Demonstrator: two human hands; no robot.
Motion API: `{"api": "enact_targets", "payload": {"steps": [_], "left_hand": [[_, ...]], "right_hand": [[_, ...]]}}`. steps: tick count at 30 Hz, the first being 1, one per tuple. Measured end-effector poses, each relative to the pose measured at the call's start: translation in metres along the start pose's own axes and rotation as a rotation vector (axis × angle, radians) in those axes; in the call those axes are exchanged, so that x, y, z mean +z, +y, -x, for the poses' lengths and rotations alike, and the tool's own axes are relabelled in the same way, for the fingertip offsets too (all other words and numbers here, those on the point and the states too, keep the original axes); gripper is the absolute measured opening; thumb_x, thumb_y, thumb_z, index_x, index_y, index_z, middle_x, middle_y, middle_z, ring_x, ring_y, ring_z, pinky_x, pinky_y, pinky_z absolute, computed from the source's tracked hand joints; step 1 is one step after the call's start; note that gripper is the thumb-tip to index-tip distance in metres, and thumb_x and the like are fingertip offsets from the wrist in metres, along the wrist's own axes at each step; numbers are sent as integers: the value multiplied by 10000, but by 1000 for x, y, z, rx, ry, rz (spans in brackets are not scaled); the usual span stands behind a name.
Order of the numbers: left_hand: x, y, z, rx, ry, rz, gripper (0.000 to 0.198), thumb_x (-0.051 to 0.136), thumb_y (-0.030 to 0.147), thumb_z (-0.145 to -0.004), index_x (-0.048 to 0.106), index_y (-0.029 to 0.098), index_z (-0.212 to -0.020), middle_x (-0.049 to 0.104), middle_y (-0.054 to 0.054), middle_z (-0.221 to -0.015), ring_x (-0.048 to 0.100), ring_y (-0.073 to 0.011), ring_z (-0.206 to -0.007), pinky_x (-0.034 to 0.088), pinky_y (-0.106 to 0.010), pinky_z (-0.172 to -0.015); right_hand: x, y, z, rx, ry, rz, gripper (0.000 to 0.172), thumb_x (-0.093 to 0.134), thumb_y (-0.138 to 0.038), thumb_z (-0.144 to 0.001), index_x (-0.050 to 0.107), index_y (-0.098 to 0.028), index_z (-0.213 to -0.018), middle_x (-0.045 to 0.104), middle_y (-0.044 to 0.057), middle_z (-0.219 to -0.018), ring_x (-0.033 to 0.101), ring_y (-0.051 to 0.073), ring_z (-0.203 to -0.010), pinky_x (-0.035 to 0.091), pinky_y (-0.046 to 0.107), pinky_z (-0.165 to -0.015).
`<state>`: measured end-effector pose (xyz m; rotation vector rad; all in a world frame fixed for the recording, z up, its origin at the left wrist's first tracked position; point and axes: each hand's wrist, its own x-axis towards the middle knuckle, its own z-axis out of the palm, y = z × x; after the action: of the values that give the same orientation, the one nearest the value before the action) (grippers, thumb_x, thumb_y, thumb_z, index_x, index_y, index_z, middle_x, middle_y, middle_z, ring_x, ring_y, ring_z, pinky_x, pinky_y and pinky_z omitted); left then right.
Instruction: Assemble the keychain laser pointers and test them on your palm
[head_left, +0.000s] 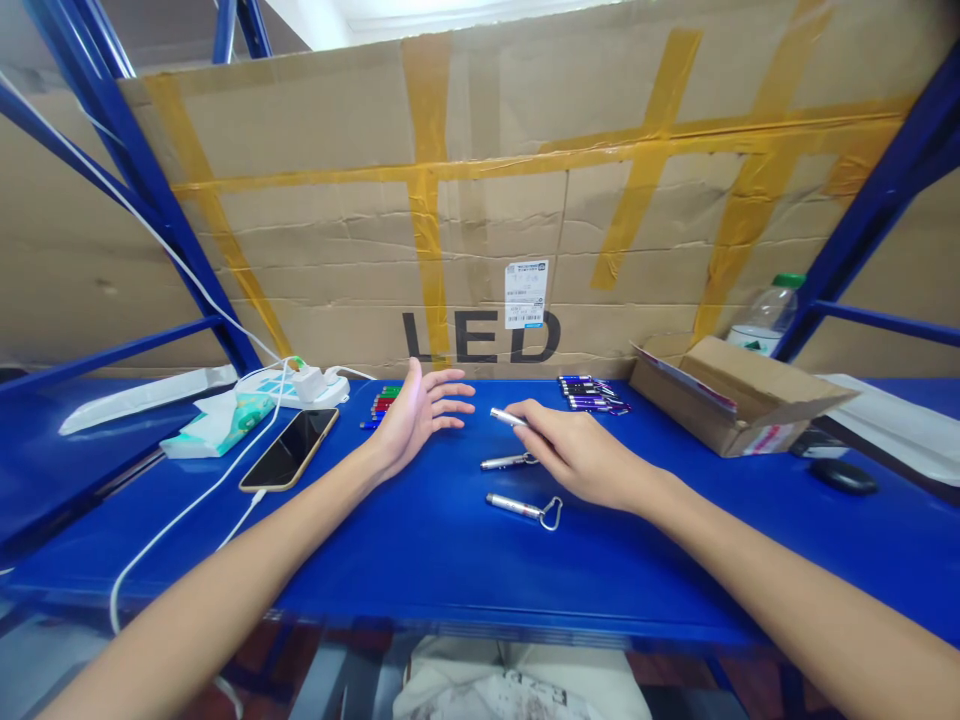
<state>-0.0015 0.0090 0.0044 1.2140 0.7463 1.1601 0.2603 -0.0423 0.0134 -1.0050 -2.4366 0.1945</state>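
Note:
My right hand (574, 450) is closed around a small silver keychain flashlight (507, 416), whose front end pokes out past the fingertips to the left. Below it on the blue table, a second silver flashlight (504, 462) lies with its clip partly hidden by my right hand. Nearer to me rests a third silver flashlight (514, 506) with a carabiner clip at its right end. My left hand (420, 412) is raised, fingers spread and holding nothing. Behind it, partly covered, lie several green, red and blue flashlights (385, 403).
Several purple flashlights (589, 393) lie at the back right, beside an open cardboard box (720, 400). A bottle (769, 318) and black mouse (844, 476) are farther right. On the left are a phone (292, 450), tissues (219, 424), a power strip (300, 386) and white cables.

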Motion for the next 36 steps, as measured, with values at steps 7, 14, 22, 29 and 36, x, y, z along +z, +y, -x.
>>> {"api": "enact_targets", "payload": {"steps": [7,14,22,29,36], "left_hand": [[1,-1,0,-12,30,-3,747,244,697,-1103,700,129,-1271,751,-191,-1227,746,-250,-980,602,-309,-760],[0,-1,0,2,8,-8,740,286,719,-1091,693,131,-1281,751,-187,-1230,740,-255,-996,601,-317,-773],[0,-2,0,-12,15,-12,730,292,720,-1089,696,140,-1273,751,-185,-1235,741,-251,-989,595,-308,-762],[0,-3,-1,-2,5,-22,734,291,729,-1085,689,142,-1273,757,-182,-1223,740,-251,-983,594,-319,-770],[0,-2,0,-5,12,-29,744,289,744,-1078,690,150,-1278,751,-179,-1247,735,-253,-994,586,-323,-781]], "right_hand": [[4,5,-1,-19,-56,112,238,401,-313,-1146,603,-213,-1221,770,83,-1078,741,254,-945,491,349,-808],[7,3,-1,30,30,113,272,394,-315,-1148,608,-211,-1279,780,77,-1015,739,234,-878,487,326,-781],[10,-1,-1,-1,62,96,297,399,-331,-1141,621,-218,-1303,788,74,-999,728,218,-844,469,304,-739],[5,2,-1,83,24,145,268,433,-313,-1115,660,-201,-1202,792,67,-948,728,232,-797,444,320,-710],[4,-4,0,59,17,85,309,370,-342,-1141,592,-198,-1301,769,63,-964,723,226,-822,454,320,-738]]}}
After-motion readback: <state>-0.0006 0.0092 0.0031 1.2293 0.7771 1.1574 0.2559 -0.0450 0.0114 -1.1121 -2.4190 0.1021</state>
